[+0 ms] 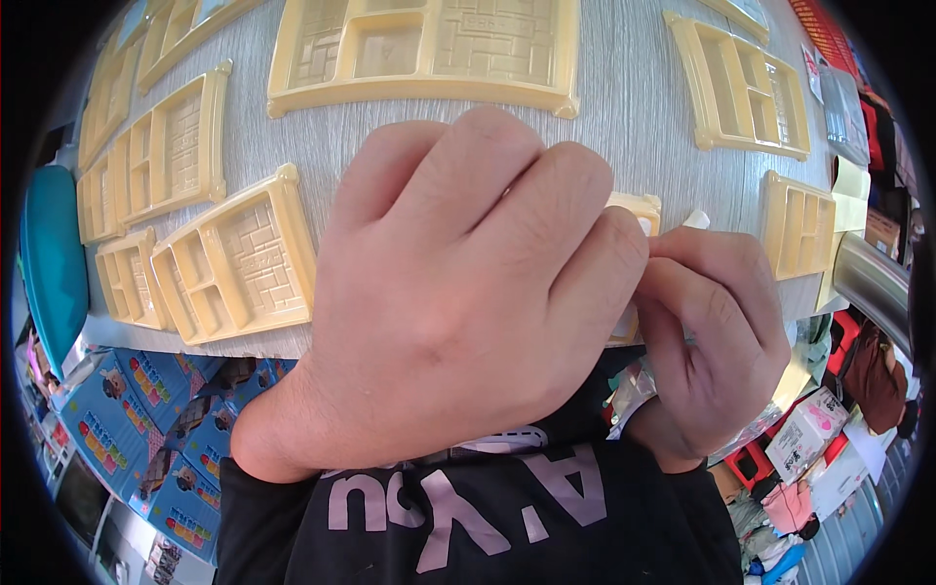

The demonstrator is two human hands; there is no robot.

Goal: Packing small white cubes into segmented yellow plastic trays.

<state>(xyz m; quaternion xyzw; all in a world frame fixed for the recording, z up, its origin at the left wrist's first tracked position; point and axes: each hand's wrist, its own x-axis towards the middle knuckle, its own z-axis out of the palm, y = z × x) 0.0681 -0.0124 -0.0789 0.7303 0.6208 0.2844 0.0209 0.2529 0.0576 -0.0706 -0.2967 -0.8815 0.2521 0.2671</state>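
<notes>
Two bare hands: left hand (448,292) large in frame, centre; right hand (712,341) at 4 o'clock from it. No gloves, rings or watch visible. Black long sleeves end at wrists: left cuff at 7 o'clock of left hand, right cuff at 6 o'clock of right hand. Black top (487,517) fills frame at 6 o'clock, large pale lilac-grey block lettering printed across it. Small white patch at upper edge of top.
</notes>
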